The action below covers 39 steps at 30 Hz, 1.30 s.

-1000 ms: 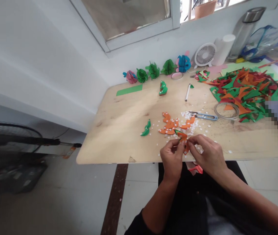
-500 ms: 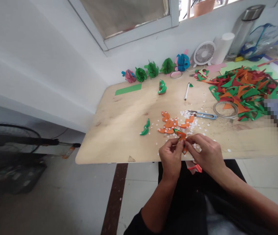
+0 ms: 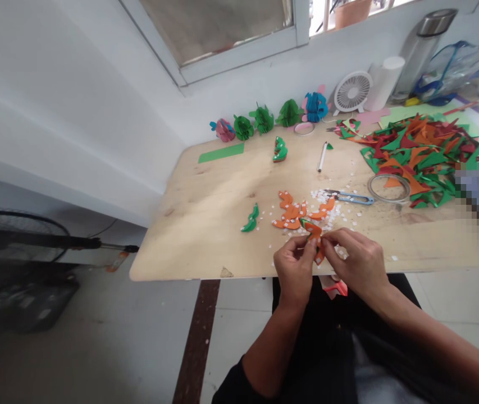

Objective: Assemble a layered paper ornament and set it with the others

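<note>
Near the table's front edge my left hand (image 3: 296, 268) is closed on an orange and green paper cutout (image 3: 314, 231) with curved edges. The fingertips of my right hand (image 3: 357, 257) are pinched together at the cutout's right side; whether they hold a small bit there is hidden. Just beyond lie orange wavy paper cutouts (image 3: 292, 213) dotted with white squares. Around them are scattered small white squares (image 3: 337, 220). A green wavy cutout (image 3: 251, 219) lies to the left, and another green cutout (image 3: 280, 150) is farther back.
Blue thread snips (image 3: 352, 197), a tape ring (image 3: 388, 188) and a white pen (image 3: 322, 157) lie beyond my hands. A heap of paper scraps (image 3: 428, 148) fills the right. Folded paper figures (image 3: 263, 119), a small fan (image 3: 352, 92) and a bottle (image 3: 422, 53) line the wall.
My right hand's fingertips have shifted very slightly at the cutout's side. The cutout is tilted a little differently, and the left hand stays in place.
</note>
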{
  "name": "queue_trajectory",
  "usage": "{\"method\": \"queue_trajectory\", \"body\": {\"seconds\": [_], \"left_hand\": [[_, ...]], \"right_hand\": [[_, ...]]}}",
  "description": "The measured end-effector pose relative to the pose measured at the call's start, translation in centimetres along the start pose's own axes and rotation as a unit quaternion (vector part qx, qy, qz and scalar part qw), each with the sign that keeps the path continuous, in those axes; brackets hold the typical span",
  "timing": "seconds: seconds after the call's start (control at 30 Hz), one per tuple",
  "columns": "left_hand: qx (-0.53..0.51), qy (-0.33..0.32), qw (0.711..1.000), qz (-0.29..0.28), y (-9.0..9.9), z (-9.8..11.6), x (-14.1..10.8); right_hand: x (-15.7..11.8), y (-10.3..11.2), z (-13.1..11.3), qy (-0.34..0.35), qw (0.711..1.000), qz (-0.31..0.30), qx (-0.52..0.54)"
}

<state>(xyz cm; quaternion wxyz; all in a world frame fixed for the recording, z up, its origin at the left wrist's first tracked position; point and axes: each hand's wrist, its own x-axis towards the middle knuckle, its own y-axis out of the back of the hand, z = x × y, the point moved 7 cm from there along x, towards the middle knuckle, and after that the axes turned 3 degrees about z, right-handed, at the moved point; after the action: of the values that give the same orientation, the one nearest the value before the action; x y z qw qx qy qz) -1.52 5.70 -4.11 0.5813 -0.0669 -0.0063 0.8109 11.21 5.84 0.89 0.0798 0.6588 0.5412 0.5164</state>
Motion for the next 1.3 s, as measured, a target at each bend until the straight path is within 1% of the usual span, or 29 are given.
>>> {"method": "queue_trajectory", "body": {"seconds": [0.07,0.17,0.27,0.43,0.5,0.57,0.67,0.77,0.83,0.93,1.0,1.07,1.13,1.17,1.23,1.3], "left_hand": [[-0.032,0.022,0.999,-0.004,-0.1,-0.6,0.3],[-0.031,0.018,0.999,-0.008,-0.1,-0.8,0.4],[0.007,-0.007,1.0,-0.007,0.0,-0.1,0.3],[0.097,-0.063,0.993,0.006,0.0,1.8,-0.1],[0.111,-0.074,0.991,0.01,0.0,2.0,-0.2],[0.091,-0.062,0.994,0.007,0.0,1.6,0.0],[0.04,-0.034,0.999,-0.003,0.0,0.6,0.4],[0.03,-0.029,0.999,-0.008,0.1,0.4,0.7],[0.047,-0.036,0.998,-0.004,0.1,0.7,0.7],[0.091,-0.068,0.993,0.003,0.1,1.7,0.4],[0.12,-0.091,0.989,0.001,0.0,2.4,0.1],[0.13,-0.101,0.986,0.0,-0.1,2.6,0.0],[0.102,-0.081,0.991,0.002,-0.1,2.3,0.2],[0.074,-0.059,0.996,0.003,-0.1,1.9,0.5],[0.001,0.008,1.0,0.009,-0.1,0.8,1.0],[-0.061,0.073,0.995,0.02,-0.1,-0.1,1.4]], "right_hand": [[0.0,0.0,0.0,0.001,1.0,-0.009,0.014],[0.0,0.0,-0.1,0.01,1.0,-0.021,0.008],[0.1,0.0,-0.2,0.02,0.999,-0.023,-0.011],[0.4,0.1,-1.0,0.058,0.996,-0.009,-0.064],[0.5,0.2,-1.1,0.054,0.996,-0.002,-0.071],[0.5,0.2,-0.8,0.04,0.998,0.0,-0.048],[0.6,-0.1,-0.3,0.026,1.0,-0.014,0.0],[0.5,-0.3,0.1,0.02,0.999,-0.029,0.011],[0.4,-0.3,0.1,0.021,0.999,-0.03,0.006],[0.4,-0.2,-0.3,0.035,0.999,-0.028,-0.011],[0.5,-0.2,-0.6,0.044,0.998,-0.02,-0.037],[0.6,-0.1,-0.9,0.051,0.996,-0.007,-0.069],[0.7,-0.2,-0.8,0.045,0.996,0.0,-0.078],[0.8,-0.2,-0.6,0.036,0.997,-0.002,-0.064],[0.8,-0.2,0.0,0.008,1.0,-0.006,-0.01],[0.9,0.0,0.5,-0.01,0.999,0.002,0.034]]}}
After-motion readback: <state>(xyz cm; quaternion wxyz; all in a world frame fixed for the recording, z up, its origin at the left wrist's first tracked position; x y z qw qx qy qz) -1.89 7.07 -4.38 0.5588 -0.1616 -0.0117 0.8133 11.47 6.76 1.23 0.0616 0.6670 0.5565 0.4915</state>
